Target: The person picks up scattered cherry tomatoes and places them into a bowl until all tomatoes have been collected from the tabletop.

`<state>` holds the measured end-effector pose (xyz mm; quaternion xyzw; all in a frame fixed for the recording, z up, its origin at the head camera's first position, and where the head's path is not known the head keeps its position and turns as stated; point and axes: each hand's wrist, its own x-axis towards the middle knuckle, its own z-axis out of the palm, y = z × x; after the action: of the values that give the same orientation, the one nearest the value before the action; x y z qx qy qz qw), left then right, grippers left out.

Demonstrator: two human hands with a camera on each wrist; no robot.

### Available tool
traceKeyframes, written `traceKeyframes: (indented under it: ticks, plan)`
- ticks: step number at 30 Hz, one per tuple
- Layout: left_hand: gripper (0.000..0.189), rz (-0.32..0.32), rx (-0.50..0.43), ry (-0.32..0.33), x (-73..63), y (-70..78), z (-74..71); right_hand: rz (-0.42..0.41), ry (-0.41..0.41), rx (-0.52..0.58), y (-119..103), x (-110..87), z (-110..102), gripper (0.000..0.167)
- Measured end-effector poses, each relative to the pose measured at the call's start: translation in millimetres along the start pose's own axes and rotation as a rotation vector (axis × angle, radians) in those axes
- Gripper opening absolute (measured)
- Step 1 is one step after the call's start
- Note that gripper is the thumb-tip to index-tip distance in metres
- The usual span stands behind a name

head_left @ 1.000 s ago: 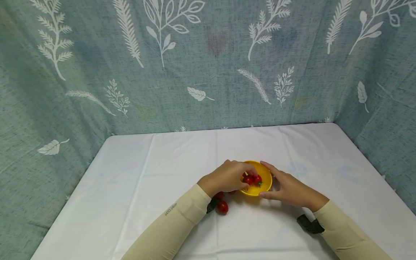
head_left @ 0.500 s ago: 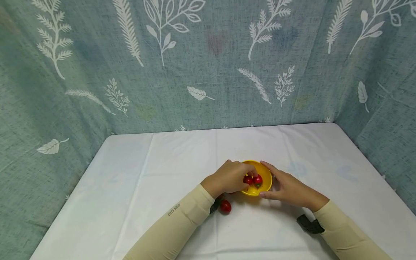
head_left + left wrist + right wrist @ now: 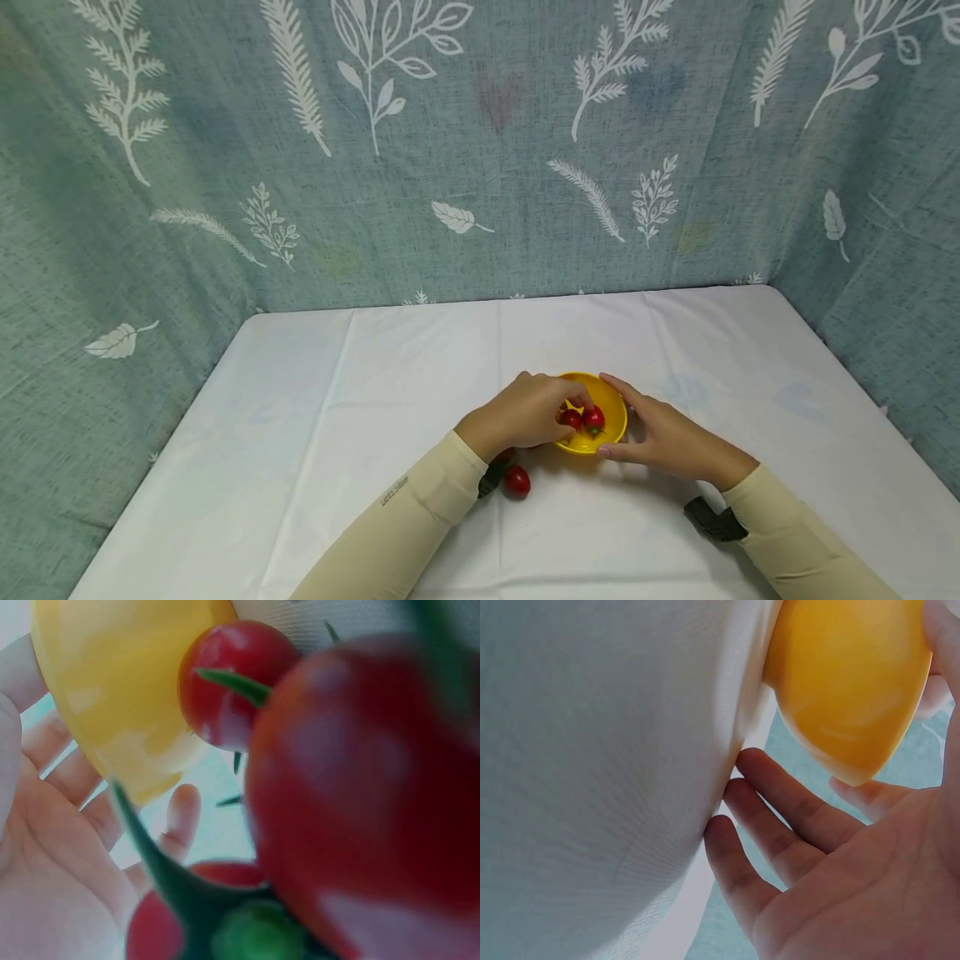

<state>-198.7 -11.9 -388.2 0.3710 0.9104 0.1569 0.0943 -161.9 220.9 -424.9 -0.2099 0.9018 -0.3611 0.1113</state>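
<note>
A yellow bowl (image 3: 613,429) stands on the white-covered table with red cherry tomatoes inside, one (image 3: 594,419) showing its green stem end. My left hand (image 3: 528,408) reaches over the bowl's left side, its thumb and forefinger pinching another cherry tomato (image 3: 572,418) inside it. My right hand (image 3: 660,435) grips the bowl from the right, thumb on the near rim and forefinger on the far rim. In the right wrist view its other fingers (image 3: 739,870) extend down towards the cloth, below the yellow bowl wall (image 3: 847,690).
A loose cherry tomato (image 3: 516,482) lies on the table (image 3: 420,358) near the left wrist, with more partly hidden under it. Close to the left wrist camera are a large-looking tomato (image 3: 360,795) and a smaller one (image 3: 225,697) beside the bowl. A patterned curtain (image 3: 480,150) surrounds the table.
The left wrist and forearm shift slightly right, then back, while the left fingers stay in the bowl. The tomatoes in the bowl turn a little; the right hand keeps its place.
</note>
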Motion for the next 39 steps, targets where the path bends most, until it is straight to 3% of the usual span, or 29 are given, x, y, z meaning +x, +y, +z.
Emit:
traceKeyframes:
  ticks: [11,16,23,30,39]
  plan:
    - [0.034,0.069,-0.034,0.092,-16.8,-5.2,-7.3,0.016,-0.008,-0.008,-1.7,-0.2,-0.6,0.100]
    - [0.034,0.081,-0.094,0.131,-27.8,-12.6,-12.2,0.043,-0.011,-0.017,-2.9,0.0,-1.3,0.101]
    - [0.035,0.005,-0.211,0.167,-41.2,-32.5,-21.1,0.070,-0.014,-0.021,-5.4,1.2,-0.7,0.103]
    - [0.031,-0.075,-0.300,0.142,-46.9,-50.1,-22.3,0.083,-0.013,-0.015,-5.7,0.5,1.2,0.105]
    - [0.029,-0.146,-0.256,0.115,-46.0,-69.9,-14.2,0.046,0.001,-0.016,-4.7,-0.7,2.7,0.104]
